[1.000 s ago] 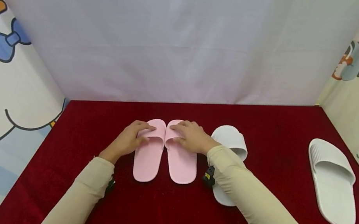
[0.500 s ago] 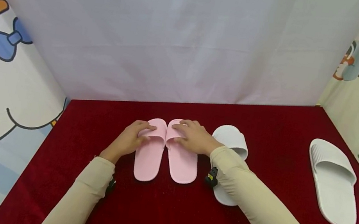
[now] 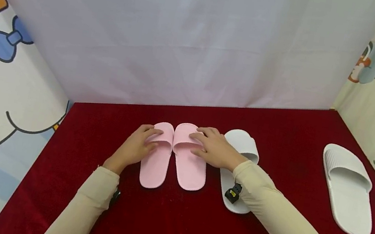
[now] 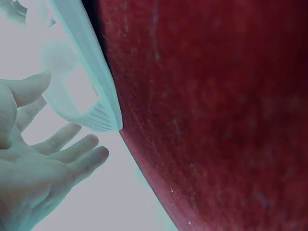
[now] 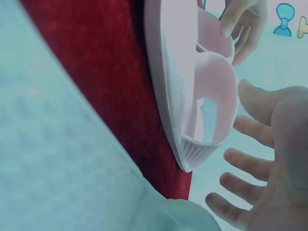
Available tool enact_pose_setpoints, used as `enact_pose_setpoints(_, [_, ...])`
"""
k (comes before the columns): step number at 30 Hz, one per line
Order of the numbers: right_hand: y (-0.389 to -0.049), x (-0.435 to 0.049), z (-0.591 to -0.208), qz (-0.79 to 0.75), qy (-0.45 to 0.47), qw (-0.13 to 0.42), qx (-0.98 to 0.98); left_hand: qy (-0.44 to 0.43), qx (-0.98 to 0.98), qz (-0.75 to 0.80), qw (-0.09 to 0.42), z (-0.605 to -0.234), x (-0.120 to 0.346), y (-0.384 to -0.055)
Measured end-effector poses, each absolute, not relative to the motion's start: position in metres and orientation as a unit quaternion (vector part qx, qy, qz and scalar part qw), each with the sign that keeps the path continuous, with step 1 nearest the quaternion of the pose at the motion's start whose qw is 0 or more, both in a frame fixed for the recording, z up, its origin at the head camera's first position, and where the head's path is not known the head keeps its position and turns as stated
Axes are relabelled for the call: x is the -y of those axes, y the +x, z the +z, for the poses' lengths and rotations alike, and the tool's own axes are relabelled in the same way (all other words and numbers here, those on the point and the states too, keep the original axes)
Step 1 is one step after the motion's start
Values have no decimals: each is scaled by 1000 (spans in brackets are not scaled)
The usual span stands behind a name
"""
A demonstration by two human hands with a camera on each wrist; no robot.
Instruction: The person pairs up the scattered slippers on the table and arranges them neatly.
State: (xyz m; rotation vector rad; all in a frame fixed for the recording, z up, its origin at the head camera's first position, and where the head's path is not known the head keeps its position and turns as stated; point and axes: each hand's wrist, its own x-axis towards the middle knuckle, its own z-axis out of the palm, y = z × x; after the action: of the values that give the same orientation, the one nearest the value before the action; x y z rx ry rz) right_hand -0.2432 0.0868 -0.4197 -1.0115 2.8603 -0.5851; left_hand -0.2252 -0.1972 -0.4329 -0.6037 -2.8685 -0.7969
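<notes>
Two pink slide slippers lie side by side in the middle of the head view, straps toward the back, fronts close together. Over the strap of the left pink slipper (image 3: 153, 171) hovers my left hand (image 3: 132, 145); its fingers look spread and apart from the slipper in the left wrist view. My right hand (image 3: 217, 149) is at the outer edge of the right pink slipper (image 3: 189, 175). The right wrist view shows this hand's loosely spread fingers above the strap (image 5: 216, 77), with nothing held.
A white slipper (image 3: 241, 140) lies just right of the pink pair, partly under my right wrist. Farther right is a second white slipper (image 3: 353, 207). Dark red cloth (image 3: 161, 228) covers the surface. A pale curtain (image 3: 198, 52) hangs behind, with printed panels at both sides.
My right hand has shifted to the right, uncovering more of the right pink slipper's strap. The left hand has barely moved, and both pink slippers lie in the same place.
</notes>
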Motion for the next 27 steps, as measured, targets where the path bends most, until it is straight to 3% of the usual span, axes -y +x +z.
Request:
enact_pose_setpoints(15, [-228,-122,-412,-216,-316,5,-924,-268,926,-236,123,-418,150,-195])
enact_pose_setpoints(27, [-215,-165,-415,-202,-303,-27,-931,-320,912,-239,94,-421,98,-188])
